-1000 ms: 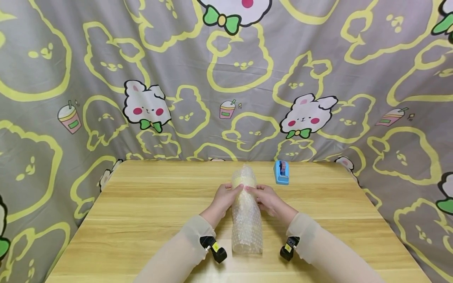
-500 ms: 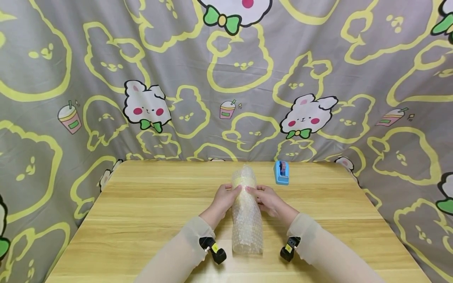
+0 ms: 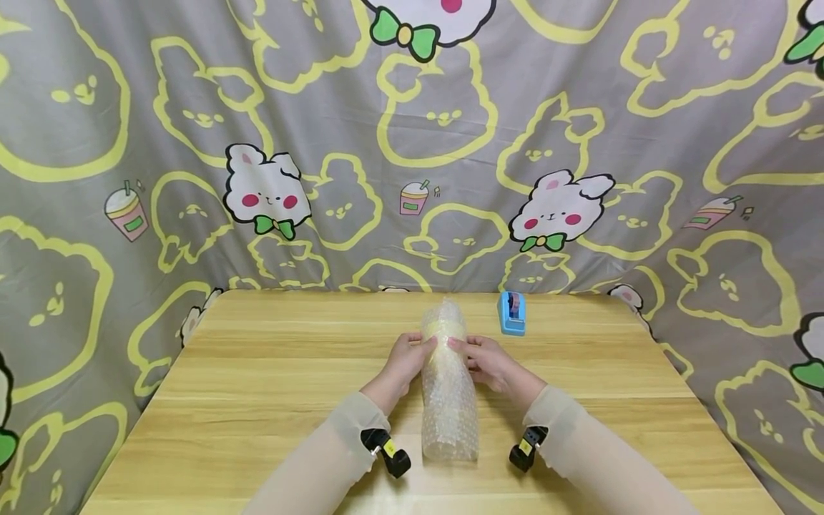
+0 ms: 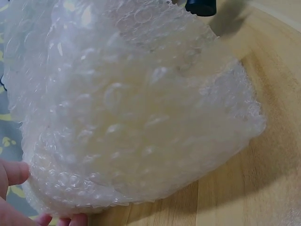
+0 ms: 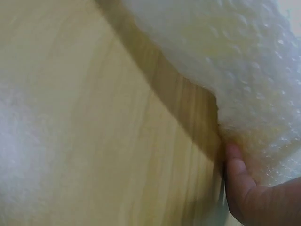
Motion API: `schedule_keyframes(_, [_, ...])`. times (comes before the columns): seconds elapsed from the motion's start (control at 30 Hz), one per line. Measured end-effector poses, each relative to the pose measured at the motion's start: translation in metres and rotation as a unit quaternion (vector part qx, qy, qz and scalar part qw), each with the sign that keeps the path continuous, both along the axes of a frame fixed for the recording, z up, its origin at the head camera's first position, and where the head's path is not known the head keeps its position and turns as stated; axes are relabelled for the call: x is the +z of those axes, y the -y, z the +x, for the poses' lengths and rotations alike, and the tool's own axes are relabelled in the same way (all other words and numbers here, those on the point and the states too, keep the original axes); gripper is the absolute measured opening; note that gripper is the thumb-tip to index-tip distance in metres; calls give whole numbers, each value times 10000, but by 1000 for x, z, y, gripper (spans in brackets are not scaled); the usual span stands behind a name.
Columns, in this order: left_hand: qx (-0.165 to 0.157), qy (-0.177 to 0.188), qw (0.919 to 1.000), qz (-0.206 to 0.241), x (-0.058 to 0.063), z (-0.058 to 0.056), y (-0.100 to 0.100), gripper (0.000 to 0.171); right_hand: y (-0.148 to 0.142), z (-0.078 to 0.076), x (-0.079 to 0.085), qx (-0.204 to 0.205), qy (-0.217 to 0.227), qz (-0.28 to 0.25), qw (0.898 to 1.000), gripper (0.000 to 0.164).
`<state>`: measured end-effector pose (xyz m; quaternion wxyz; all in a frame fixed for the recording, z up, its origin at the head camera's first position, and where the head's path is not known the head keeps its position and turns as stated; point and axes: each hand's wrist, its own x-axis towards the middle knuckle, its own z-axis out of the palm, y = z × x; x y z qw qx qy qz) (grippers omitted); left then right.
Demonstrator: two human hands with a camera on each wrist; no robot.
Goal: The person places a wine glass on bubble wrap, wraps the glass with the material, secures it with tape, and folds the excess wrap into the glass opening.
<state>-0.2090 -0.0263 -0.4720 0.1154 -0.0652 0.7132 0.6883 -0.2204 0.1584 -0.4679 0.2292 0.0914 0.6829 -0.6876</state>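
Observation:
A long bundle of clear bubble wrap (image 3: 449, 415) lies lengthwise in front of me, with something pale yellow showing faintly through its layers. Its contents are hidden by the wrap. My left hand (image 3: 405, 363) grips the bundle's left side near the far end, thumb on top. Opposite it, my right hand (image 3: 494, 365) holds the right side, thumb also on top. In the left wrist view the bubble wrap (image 4: 131, 113) fills most of the picture, with fingertips (image 4: 16, 173) at its lower left edge. The right wrist view shows a finger (image 5: 240, 181) against the wrap (image 5: 249, 70).
A blue tape dispenser (image 3: 513, 315) with a roll of tape stands at the back of the wooden table (image 3: 270, 365), right of the bundle. Behind the table hangs a grey curtain (image 3: 360, 129) with cartoon prints. A black wrist camera (image 3: 389, 452) sits on each sleeve.
My thumbs have slid slightly apart across the top of the wrap, the left one leftward and the right one rightward. The bundle and the tape dispenser stay in place.

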Motion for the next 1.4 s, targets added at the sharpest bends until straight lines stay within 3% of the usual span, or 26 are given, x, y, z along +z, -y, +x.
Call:
schedule_keyframes(0.2, [11, 72, 9999, 119, 0, -2, 0, 56, -8, -3, 1, 417, 6, -167, 9990, 73])
schedule_keyframes(0.5, [-81, 434, 9946, 943, -2, -7, 2, 56, -11, -3, 5, 524, 158, -484, 9973, 70])
schedule_keyframes(0.8, [-218, 530, 9940, 929, 1, -5, 4, 49, -16, 1, 7, 528, 278, -879, 9943, 66])
schedule_keyframes(1.13, [-800, 480, 9936, 633, 4, 1, 12, 54, -14, 3, 5, 399, 326, -781, 9956, 62])
schedule_keyframes(1.4, [-839, 478, 9936, 586, 3, 3, 14, 57, -13, 8, 4, 128, 440, -706, 9965, 51])
